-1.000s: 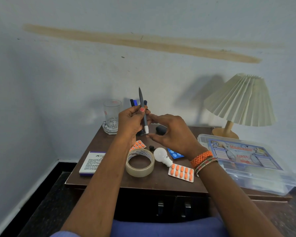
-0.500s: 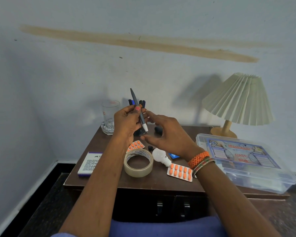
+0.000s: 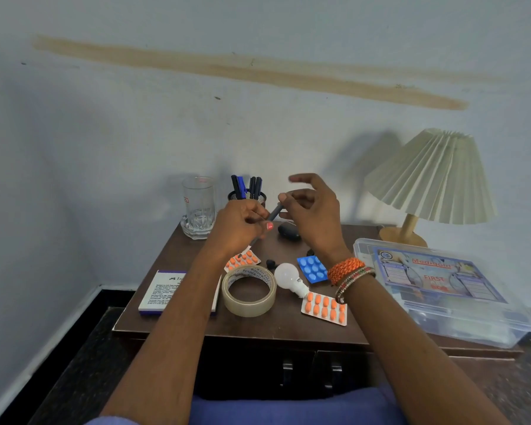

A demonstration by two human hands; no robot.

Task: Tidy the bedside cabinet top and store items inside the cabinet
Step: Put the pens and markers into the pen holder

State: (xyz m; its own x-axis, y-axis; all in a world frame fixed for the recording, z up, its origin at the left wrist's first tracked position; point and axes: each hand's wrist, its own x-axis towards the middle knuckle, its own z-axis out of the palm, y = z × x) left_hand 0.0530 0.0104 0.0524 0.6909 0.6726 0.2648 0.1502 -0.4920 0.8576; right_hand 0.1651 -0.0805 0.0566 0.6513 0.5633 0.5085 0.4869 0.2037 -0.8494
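My left hand (image 3: 242, 230) grips a grey pen (image 3: 273, 213) above the back of the brown cabinet top (image 3: 178, 256); the pen slants up to the right. My right hand (image 3: 314, 216) hovers beside it with fingers loosely spread, its thumb tip at the pen's upper end. Behind the hands a black mesh pen holder (image 3: 248, 196) holds several dark pens. On the top lie a tape roll (image 3: 249, 291), a white bulb (image 3: 288, 276), a blue pill blister (image 3: 312, 269), two orange pill strips (image 3: 324, 308) (image 3: 243, 259) and a white box (image 3: 166, 291).
A drinking glass (image 3: 198, 207) stands at the back left. A pleated lamp (image 3: 432, 179) and a clear first-aid box (image 3: 442, 289) fill the right side. A black case (image 3: 288, 232) and a small black cap (image 3: 270, 264) lie mid-top. Cabinet door handles (image 3: 287, 372) show below.
My left hand swung the pen from upright down to a slant pointing right. My right hand rose and moved to the pen's upper end, uncovering the blue blister.
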